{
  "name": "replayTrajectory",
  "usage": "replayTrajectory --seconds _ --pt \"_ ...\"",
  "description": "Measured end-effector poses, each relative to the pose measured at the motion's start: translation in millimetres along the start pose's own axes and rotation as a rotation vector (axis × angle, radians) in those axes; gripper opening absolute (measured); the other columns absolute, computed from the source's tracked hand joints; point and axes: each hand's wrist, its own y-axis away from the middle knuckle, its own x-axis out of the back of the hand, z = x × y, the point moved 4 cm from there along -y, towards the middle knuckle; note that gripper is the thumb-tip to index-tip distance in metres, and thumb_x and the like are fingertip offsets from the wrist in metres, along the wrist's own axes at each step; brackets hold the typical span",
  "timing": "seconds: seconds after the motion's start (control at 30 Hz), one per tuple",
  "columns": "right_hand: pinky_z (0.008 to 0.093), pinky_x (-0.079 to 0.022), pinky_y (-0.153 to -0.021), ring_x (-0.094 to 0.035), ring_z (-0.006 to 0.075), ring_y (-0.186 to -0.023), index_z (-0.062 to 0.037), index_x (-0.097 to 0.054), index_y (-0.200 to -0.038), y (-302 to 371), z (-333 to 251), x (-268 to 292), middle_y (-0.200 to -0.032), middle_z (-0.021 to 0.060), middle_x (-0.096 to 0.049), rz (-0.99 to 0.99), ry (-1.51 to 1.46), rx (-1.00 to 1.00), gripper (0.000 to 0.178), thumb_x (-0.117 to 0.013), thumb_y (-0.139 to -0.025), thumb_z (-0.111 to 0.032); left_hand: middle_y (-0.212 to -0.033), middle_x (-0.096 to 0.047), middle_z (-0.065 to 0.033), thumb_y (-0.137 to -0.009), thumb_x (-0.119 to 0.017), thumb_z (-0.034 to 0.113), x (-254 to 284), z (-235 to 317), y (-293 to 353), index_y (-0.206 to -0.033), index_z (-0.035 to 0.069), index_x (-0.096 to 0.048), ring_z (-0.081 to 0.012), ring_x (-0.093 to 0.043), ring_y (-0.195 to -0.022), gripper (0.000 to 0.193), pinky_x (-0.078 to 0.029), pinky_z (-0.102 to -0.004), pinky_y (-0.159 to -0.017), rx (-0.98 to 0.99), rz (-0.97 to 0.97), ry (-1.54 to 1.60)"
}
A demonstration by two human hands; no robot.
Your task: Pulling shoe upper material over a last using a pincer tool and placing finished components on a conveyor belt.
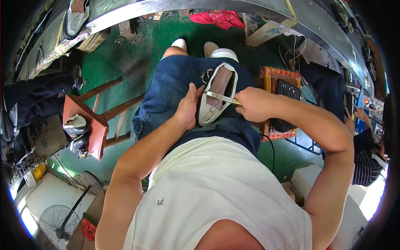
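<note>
A seated worker's left hand (188, 109) clamps a shoe (217, 95) sole-up on the lap while right-hand (255, 104) fingers grip scissors (223, 98) mid-sole, trimming apparently under way, unfinished.

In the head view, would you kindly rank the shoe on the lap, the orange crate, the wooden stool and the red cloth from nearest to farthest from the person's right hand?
From the right hand:
1. Shoe, on the lap, just to its left, under the metal tool it holds.
2. Orange crate, on the floor at the right.
3. Red cloth, top centre, by the curved bench.
4. Wooden stool, far left, carrying other shoes.
</note>
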Motion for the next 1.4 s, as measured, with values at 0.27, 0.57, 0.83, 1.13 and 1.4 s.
replayTrajectory --seconds 0.27,0.57,0.83,1.13,1.4 --pt "0.0507 -0.052 -0.081 -0.066 0.0438 -0.091 -0.0003 -0.063 -0.100 -18.7 10.4 -74.0 -0.093 0.0246 -0.068 0.482 -0.294 0.118 0.024 -0.066 -0.089 -0.021 -0.120 -0.070 -0.0213 -0.109 -0.033 0.043 45.8 -8.3 -37.5 -0.129 -0.004 -0.064 -0.0310 -0.068 -0.109 0.059 -0.050 -0.0368 -0.097 -0.473 0.577 -0.582" --pt "0.0487 -0.052 -0.088 -0.063 0.0405 -0.107 0.0057 -0.052 -0.125 -11.3 37.9 -69.9 -0.110 0.0232 -0.063 0.831 -0.018 0.051 0.041 -0.064 -0.089 -0.011 -0.121 -0.066 -0.0284 -0.108 -0.036 0.029 15.1 14.6 -19.1 -0.131 -0.004 -0.059 -0.0478 -0.062 -0.113 0.047 -0.049 -0.0433 -0.100 -0.687 0.492 -1.260" --pt "0.0484 -0.054 -0.077 -0.067 0.0378 -0.090 -0.0016 -0.057 -0.105 -20.7 77.0 -87.4 -0.094 0.0190 -0.067 0.644 -0.113 -0.082 0.020 -0.063 -0.093 -0.016 -0.157 -0.034 -0.0241 -0.103 -0.049 0.029 0.0 13.1 -8.7 -0.154 0.023 -0.039 -0.0444 -0.067 -0.102 0.052 -0.057 -0.0474 -0.085 -0.848 0.170 -1.691" --pt "0.0535 -0.050 -0.078 -0.064 0.0490 -0.089 0.0038 -0.059 -0.099 -41.5 63.5 -61.4 -0.089 0.0302 -0.067 0.675 -0.313 -0.035 0.042 -0.050 -0.103 -0.037 -0.155 -0.030 -0.0327 -0.103 -0.047 0.037 -25.3 17.7 1.7 -0.156 0.029 -0.033 -0.0475 -0.068 -0.097 0.055 -0.058 -0.0507 -0.085 -0.482 0.095 -1.919" --pt "0.0545 -0.049 -0.076 -0.065 0.0486 -0.085 0.0021 -0.059 -0.099 -22.6 46.3 -40.0 -0.088 0.0283 -0.068 0.662 -0.575 0.077 0.041 -0.051 -0.102 -0.038 -0.145 -0.048 -0.0328 -0.102 -0.056 0.037 17.7 15.1 -2.4 -0.153 -0.007 -0.031 -0.0375 -0.050 -0.136 0.072 -0.038 -0.0347 -0.112 -0.261 0.315 -1.262"
